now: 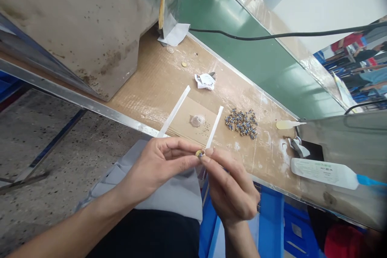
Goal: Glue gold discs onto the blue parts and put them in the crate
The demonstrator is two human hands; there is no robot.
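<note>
My left hand point(163, 159) pinches a small brass-coloured part with a bit of blue point(199, 154) between thumb and fingertips, at the bench's front edge. From the other side my right hand point(231, 183) closes its thumb and forefinger at the same part; whether it grips the part itself or something tiny on it is hidden. Just beyond the hands, a small clear plastic dish point(197, 120) sits on a cardboard sheet point(193, 107), with tiny specks scattered beside it. To its right lies a heap of small brass and blue parts point(242, 123).
White tape strips point(174, 111) edge the cardboard. Behind it are crumpled paper point(205, 81) and a yellow disc point(184, 64). At right lie a small dropper bottle point(287, 124) and a white bottle with blue tip point(325, 172). A grey metal housing point(90, 20) stands at left; a black cable point(242, 37) crosses behind.
</note>
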